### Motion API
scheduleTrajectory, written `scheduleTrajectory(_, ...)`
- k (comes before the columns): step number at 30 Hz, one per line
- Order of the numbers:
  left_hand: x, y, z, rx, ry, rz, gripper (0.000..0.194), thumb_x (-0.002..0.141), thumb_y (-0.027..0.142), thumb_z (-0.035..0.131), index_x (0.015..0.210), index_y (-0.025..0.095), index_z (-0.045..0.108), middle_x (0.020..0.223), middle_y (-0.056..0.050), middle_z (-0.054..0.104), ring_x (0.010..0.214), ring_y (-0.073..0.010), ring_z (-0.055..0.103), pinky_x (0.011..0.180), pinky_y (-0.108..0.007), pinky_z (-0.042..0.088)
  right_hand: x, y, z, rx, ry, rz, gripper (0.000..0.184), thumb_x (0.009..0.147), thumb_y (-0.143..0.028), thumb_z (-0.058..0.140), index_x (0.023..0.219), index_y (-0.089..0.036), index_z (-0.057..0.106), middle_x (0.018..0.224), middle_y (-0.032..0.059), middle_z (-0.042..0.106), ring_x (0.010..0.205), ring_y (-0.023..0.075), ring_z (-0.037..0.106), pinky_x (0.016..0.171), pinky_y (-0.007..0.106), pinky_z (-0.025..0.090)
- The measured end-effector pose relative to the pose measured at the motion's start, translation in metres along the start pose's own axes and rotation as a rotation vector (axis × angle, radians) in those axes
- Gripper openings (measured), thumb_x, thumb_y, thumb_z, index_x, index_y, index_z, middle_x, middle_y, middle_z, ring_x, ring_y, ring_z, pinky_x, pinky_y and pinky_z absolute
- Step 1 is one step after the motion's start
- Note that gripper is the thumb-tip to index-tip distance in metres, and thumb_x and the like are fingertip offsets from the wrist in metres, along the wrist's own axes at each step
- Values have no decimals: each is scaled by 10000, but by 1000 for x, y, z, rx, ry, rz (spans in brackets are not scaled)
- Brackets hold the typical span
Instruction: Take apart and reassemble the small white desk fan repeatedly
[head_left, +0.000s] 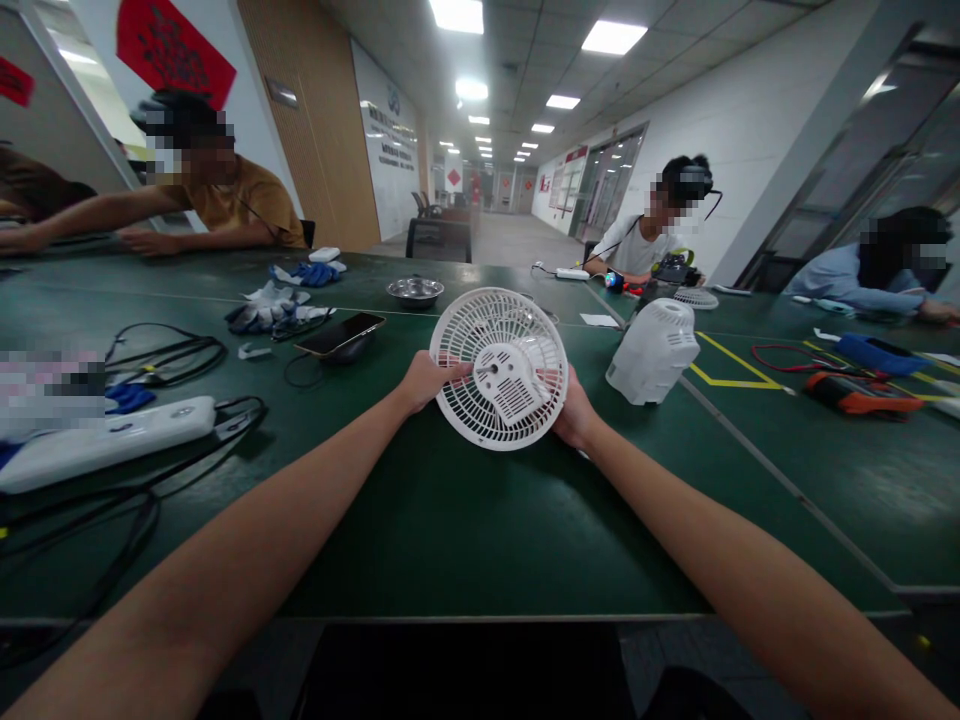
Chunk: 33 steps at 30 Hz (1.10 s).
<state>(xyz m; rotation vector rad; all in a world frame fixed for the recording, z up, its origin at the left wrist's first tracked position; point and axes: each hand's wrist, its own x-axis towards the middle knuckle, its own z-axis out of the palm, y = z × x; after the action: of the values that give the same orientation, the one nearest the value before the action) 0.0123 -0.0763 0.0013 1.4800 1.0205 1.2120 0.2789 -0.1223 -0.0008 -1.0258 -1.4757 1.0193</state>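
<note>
A round white fan grille [465, 415] is held up over the green table [480, 540], its slotted hub facing me. My left hand [431, 382] grips its left edge, thumb lying across the front toward the hub. On the opposite side my right hand [574, 412] is closed round the right rim; its fingers are partly visible through the slats. Just right of the grille stands a white plastic housing [654, 350], touched by neither hand. A shallow metal bowl [415, 290] sits behind the grille to the left.
On the left lie a phone [343, 335], gloves [274, 308], a white power strip [112, 440] and black cables [169, 365]. An orange multimeter [861, 394] and yellow tape markings [739, 383] are at right. Several people sit around the table's far side.
</note>
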Motion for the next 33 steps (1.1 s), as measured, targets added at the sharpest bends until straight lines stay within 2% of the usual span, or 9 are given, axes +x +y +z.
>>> scheduleTrajectory(3, 0, 1, 0, 41, 17, -9, 240, 710, 310, 844, 831, 135, 734, 791, -87, 764, 751, -261, 737, 756, -460, 617, 7, -3, -27, -208, 326, -41, 852, 767, -539, 697, 1453, -307, 248, 1285, 104, 606, 1107, 315, 639, 991, 552, 513)
scheduleTrajectory(6, 3, 0, 0, 49, 36, -37, 242, 697, 292, 852, 819, 123, 730, 810, -97, 766, 773, -263, 741, 775, -464, 616, 7, -11, -57, -623, 455, -174, 848, 707, -480, 760, 1431, -270, 373, 1298, 137, 552, 1172, 362, 559, 1064, 591, 422)
scheduleTrajectory(9, 5, -1, -2, 19, 58, -67, 256, 679, 273, 867, 821, 115, 725, 837, -105, 769, 773, -260, 742, 802, -473, 618, 7, -10, -76, -845, 532, -145, 787, 680, -435, 768, 1379, -239, 465, 1241, 155, 501, 1159, 384, 523, 1037, 600, 423)
scheduleTrajectory(13, 5, 0, -3, -13, 68, -104, 226, 689, 238, 862, 832, 119, 734, 832, -101, 771, 741, -248, 736, 799, -471, 621, 9, 1, -79, -949, 501, -115, 675, 691, -396, 750, 1310, -233, 534, 1194, 139, 454, 1106, 356, 521, 1026, 564, 429)
scheduleTrajectory(17, 4, 2, -3, -16, 38, -115, 218, 705, 240, 852, 856, 128, 741, 838, -91, 773, 745, -237, 735, 805, -468, 621, 11, -7, -76, -990, 527, -226, 576, 748, -382, 698, 1275, -206, 545, 1197, 157, 451, 1171, 367, 464, 1055, 571, 386)
scheduleTrajectory(22, 6, -2, -6, 13, 23, -99, 207, 714, 266, 847, 839, 139, 741, 829, -93, 773, 764, -253, 742, 810, -479, 615, 6, -38, -97, -1025, 846, -387, 620, 746, -302, 656, 1324, -224, 449, 1397, 175, 347, 1342, 385, 344, 1101, 620, 294)
scheduleTrajectory(24, 7, -5, -7, 26, 16, -89, 220, 714, 279, 846, 845, 137, 743, 828, -95, 772, 768, -256, 742, 810, -480, 612, 7, -40, -113, -1019, 1005, -343, 707, 706, -264, 672, 1361, -242, 405, 1437, 169, 336, 1364, 387, 345, 1106, 621, 287)
scheduleTrajectory(27, 8, -6, -8, 9, 10, -87, 251, 704, 287, 856, 870, 135, 746, 832, -91, 772, 761, -250, 739, 803, -472, 612, 12, -26, -135, -854, 1161, -120, 838, 662, -290, 717, 1403, -211, 335, 1429, 216, 395, 1351, 435, 392, 1055, 666, 327)
scheduleTrajectory(33, 5, 0, -5, 6, 38, -110, 229, 701, 233, 852, 869, 121, 745, 822, -85, 769, 727, -220, 731, 782, -423, 609, 21, 14, -149, -608, 937, 269, 826, 537, -370, 852, 1240, -239, 440, 1263, 141, 630, 1176, 373, 609, 1030, 541, 445)
